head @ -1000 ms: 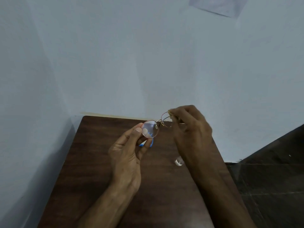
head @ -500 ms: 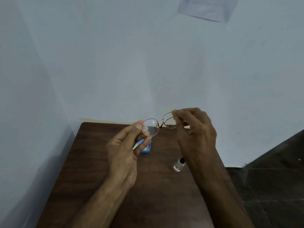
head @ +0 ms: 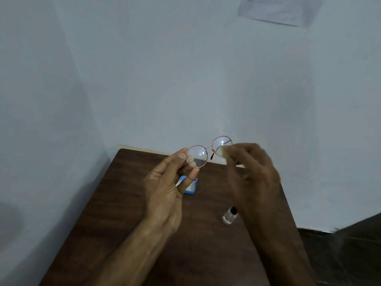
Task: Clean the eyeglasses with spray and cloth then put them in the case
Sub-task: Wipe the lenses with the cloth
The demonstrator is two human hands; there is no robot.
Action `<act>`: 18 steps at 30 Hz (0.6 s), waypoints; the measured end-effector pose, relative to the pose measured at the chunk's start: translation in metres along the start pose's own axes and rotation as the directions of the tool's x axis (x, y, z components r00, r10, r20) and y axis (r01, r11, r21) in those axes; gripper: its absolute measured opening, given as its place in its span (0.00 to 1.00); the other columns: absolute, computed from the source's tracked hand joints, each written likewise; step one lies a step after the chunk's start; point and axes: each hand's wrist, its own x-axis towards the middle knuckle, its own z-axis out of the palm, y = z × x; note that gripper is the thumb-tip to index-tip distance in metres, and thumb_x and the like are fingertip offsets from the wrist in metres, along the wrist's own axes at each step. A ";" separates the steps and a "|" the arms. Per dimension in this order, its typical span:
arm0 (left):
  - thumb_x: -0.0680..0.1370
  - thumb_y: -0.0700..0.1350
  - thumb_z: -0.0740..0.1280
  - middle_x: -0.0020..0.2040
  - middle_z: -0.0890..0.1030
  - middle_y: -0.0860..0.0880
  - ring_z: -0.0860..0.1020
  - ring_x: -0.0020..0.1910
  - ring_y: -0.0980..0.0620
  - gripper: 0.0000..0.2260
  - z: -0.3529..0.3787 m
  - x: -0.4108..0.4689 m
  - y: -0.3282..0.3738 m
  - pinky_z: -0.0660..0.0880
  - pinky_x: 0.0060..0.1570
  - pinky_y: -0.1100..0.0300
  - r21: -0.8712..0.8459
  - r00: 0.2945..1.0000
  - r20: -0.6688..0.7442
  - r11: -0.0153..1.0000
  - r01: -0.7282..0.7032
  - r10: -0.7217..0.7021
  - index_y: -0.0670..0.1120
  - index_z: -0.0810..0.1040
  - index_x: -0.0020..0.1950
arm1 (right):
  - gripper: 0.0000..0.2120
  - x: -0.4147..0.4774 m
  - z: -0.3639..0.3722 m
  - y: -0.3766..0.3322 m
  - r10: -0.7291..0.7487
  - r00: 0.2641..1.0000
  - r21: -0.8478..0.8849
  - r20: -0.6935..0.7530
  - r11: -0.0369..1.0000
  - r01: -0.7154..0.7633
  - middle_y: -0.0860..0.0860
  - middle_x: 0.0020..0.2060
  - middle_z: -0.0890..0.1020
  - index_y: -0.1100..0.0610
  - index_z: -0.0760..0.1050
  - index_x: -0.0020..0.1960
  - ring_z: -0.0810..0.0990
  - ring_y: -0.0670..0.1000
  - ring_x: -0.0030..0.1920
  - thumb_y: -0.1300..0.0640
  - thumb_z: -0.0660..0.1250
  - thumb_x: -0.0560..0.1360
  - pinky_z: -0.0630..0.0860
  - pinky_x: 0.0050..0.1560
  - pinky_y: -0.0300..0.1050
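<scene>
A dark wooden table (head: pixel 115 213) stood pushed into the corner of pale bluish walls (head: pixel 165 79), with a sheet of paper (head: pixel 276 11) stuck high on the wall at about one o'clock. On the table, a small blue case (head: pixel 190 187) lay toward the far end, its left part hidden behind the left hand's fingers, and a little clear spray bottle (head: pixel 229 216) with a black cap sat at roughly four o'clock from it, just beside the right forearm. Dark floor (head: pixel 350 254) showed past the table's right edge. The left hand (head: pixel 165 188) held the eyeglasses (head: pixel 208 152) up above the table's far edge, its grip closed as a pinch, thumb and fingertips on the rim of the lens nearer the left. The glasses were round, with a thin reddish-gold wire frame and clear lenses catching small bright glints; one folded temple tip showed dark under the bridge. The right hand (head: pixel 253 172), blurred, was bunched around a small pale yellowish cloth (head: pixel 223 151) that touched the lower edge of the other lens at about three o'clock.
</scene>
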 end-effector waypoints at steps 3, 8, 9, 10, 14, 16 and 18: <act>0.80 0.37 0.69 0.41 0.84 0.44 0.84 0.41 0.52 0.08 0.006 -0.005 -0.004 0.84 0.44 0.60 0.017 0.999 -0.025 1.000 -0.022 0.023 0.39 0.86 0.56 | 0.09 0.008 -0.002 0.011 0.046 0.999 0.026 -0.021 0.999 -0.045 0.49 0.51 0.83 0.54 0.85 0.55 0.82 0.55 0.48 0.65 0.72 0.78 0.81 0.40 0.55; 0.81 0.37 0.69 0.41 0.84 0.44 0.84 0.40 0.52 0.07 0.015 -0.010 -0.011 0.84 0.44 0.61 -0.013 0.998 -0.056 0.999 -0.031 0.030 0.40 0.86 0.55 | 0.10 0.002 -0.003 0.015 -0.059 0.997 0.001 -0.043 0.998 0.059 0.51 0.50 0.84 0.56 0.86 0.55 0.82 0.55 0.47 0.67 0.74 0.76 0.81 0.43 0.53; 0.81 0.37 0.69 0.41 0.85 0.44 0.85 0.41 0.52 0.07 0.016 -0.011 -0.013 0.84 0.44 0.61 -0.018 0.998 -0.062 0.999 -0.031 0.030 0.39 0.86 0.56 | 0.10 0.008 -0.004 0.021 -0.004 0.997 0.027 -0.082 1.000 0.006 0.50 0.50 0.84 0.55 0.86 0.54 0.82 0.55 0.47 0.66 0.74 0.77 0.80 0.43 0.53; 0.81 0.38 0.69 0.42 0.85 0.44 0.85 0.41 0.52 0.07 0.017 -0.013 -0.015 0.84 0.45 0.61 -0.024 0.997 -0.068 0.999 -0.029 0.027 0.39 0.86 0.56 | 0.09 0.011 -0.005 0.024 0.021 0.995 0.045 -0.097 0.999 -0.016 0.50 0.50 0.84 0.55 0.86 0.54 0.82 0.55 0.47 0.66 0.73 0.77 0.80 0.43 0.54; 0.80 0.38 0.71 0.45 0.85 0.43 0.86 0.42 0.52 0.07 0.020 -0.016 -0.016 0.84 0.44 0.62 -0.065 0.995 -0.096 0.998 -0.026 0.019 0.40 0.87 0.55 | 0.11 0.000 -0.003 0.017 -0.130 0.991 0.020 -0.010 0.991 0.130 0.52 0.51 0.84 0.57 0.86 0.56 0.81 0.54 0.49 0.67 0.74 0.76 0.79 0.47 0.50; 0.80 0.38 0.71 0.48 0.85 0.42 0.86 0.44 0.51 0.08 0.022 -0.017 -0.018 0.84 0.44 0.62 -0.080 0.994 -0.107 0.997 -0.020 0.012 0.39 0.86 0.57 | 0.11 0.006 -0.005 0.026 -0.078 0.996 0.069 -0.039 0.994 0.080 0.51 0.50 0.84 0.56 0.86 0.56 0.81 0.54 0.48 0.67 0.74 0.76 0.80 0.45 0.52; 0.80 0.38 0.71 0.49 0.85 0.41 0.85 0.46 0.50 0.09 0.023 -0.019 -0.022 0.84 0.45 0.61 -0.089 0.993 -0.115 0.996 -0.027 0.017 0.38 0.86 0.59 | 0.09 0.013 -0.006 0.033 -0.004 0.998 0.112 -0.068 0.994 0.012 0.51 0.50 0.84 0.56 0.86 0.55 0.82 0.55 0.47 0.66 0.74 0.77 0.81 0.42 0.55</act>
